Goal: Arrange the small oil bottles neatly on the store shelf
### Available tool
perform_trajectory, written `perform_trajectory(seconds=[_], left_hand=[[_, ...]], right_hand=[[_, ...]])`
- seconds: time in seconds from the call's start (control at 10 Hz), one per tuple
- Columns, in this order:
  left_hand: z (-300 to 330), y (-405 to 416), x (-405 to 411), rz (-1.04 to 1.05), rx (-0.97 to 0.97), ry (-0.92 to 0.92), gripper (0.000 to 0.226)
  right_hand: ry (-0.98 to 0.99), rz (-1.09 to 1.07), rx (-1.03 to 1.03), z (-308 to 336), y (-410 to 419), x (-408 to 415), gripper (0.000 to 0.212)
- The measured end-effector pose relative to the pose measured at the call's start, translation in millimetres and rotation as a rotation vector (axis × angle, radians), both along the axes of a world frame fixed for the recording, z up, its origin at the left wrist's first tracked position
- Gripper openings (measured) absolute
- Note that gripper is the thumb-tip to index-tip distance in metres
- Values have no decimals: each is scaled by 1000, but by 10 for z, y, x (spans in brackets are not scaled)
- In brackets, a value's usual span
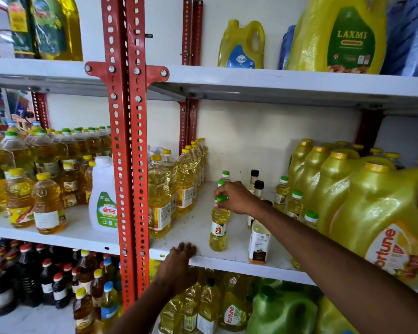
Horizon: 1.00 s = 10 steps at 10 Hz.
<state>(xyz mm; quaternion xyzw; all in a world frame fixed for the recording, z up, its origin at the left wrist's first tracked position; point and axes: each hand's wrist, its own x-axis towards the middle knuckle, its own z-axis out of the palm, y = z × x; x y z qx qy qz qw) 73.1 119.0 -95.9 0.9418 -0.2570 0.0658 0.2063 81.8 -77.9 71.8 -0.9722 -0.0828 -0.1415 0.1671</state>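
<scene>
My right hand (237, 197) grips the green cap and neck of a small yellow oil bottle (219, 229) that stands upright on the white middle shelf (198, 227). More small green-capped bottles (281, 192) stand behind and to the right of it, along with two black-capped ones (258, 186). A small white-labelled coconut oil bottle (258, 242) stands near the shelf's front edge, partly under my forearm. My left hand (179, 263) rests flat on the shelf's front edge, holding nothing.
Tall yellow-capped oil bottles (161, 194) line the left of the bay beside the red slotted upright (128, 141). Large Fortune jugs (381, 213) crowd the right. A white jug (104, 196) stands left of the upright. Dark bottles and more oil fill the shelf below.
</scene>
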Motion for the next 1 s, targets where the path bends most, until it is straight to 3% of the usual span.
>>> perform_trajectory(seconds=[0.7, 0.9, 1.0], left_hand=[[-12, 0, 15, -10, -17, -2, 64], [-3, 7, 27, -2, 3, 5, 64], [104, -69, 33, 3, 42, -9, 66]], right_hand=[[-3, 27, 16, 8, 141, -175, 31], [-12, 5, -5, -6, 146, -189, 36], [-17, -12, 18, 75, 110, -243, 51]])
